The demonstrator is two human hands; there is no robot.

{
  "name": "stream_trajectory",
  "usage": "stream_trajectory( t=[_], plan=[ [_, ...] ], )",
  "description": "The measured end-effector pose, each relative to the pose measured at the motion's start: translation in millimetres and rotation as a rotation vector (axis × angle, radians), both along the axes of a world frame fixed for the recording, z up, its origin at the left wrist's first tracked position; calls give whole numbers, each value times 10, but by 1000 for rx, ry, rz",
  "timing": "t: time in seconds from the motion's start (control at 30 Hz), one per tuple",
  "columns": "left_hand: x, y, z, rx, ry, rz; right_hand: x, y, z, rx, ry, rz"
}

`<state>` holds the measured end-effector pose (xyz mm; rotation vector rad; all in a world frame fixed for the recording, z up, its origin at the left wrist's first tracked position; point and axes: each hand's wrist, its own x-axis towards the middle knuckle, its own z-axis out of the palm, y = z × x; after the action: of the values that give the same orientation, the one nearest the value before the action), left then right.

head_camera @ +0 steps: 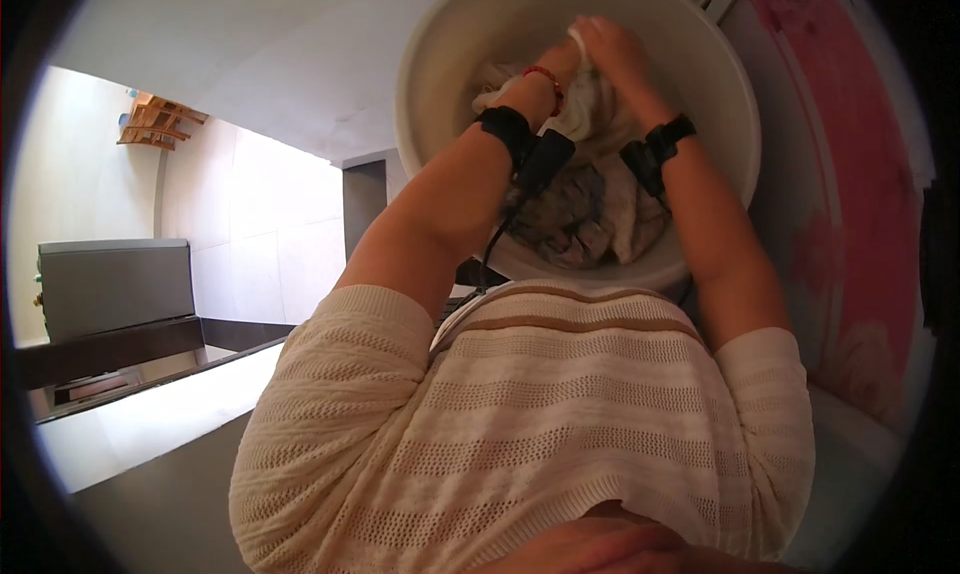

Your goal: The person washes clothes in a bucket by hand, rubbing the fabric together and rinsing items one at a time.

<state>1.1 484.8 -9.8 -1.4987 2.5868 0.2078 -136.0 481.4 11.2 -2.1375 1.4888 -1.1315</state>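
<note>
A large, pale round plastic tub (577, 277) stands in front of me, with both of my forearms reaching over its near rim. Inside, my right hand (613, 52) grips a whitish cloth (592, 105) near the far side. Close against it, my left hand (564, 60) also has hold of this cloth, its fingers partly hidden. The cloth hangs down between my wrists. Nearer me in the tub lie a crumpled dark patterned garment (559, 214) and a light pinkish fabric piece (626, 206).
Black strapped devices (551, 161) sit on both wrists, and a cable (491, 247) runs from the left one. A panel with pink floral print (862, 199) rises at right. Wooden furniture (161, 120) and a grey box-like unit (116, 289) are farther off at left.
</note>
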Motion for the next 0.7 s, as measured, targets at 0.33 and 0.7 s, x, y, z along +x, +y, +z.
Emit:
stream_trajectory(
  t=[0.33,0.7],
  plan=[
    [132,-36,63,78,188,153,224,434,305,9,-274,254],
    [-175,277,452,115,157,129,-91,-13,-63,-18,-107,-118]
  ],
)
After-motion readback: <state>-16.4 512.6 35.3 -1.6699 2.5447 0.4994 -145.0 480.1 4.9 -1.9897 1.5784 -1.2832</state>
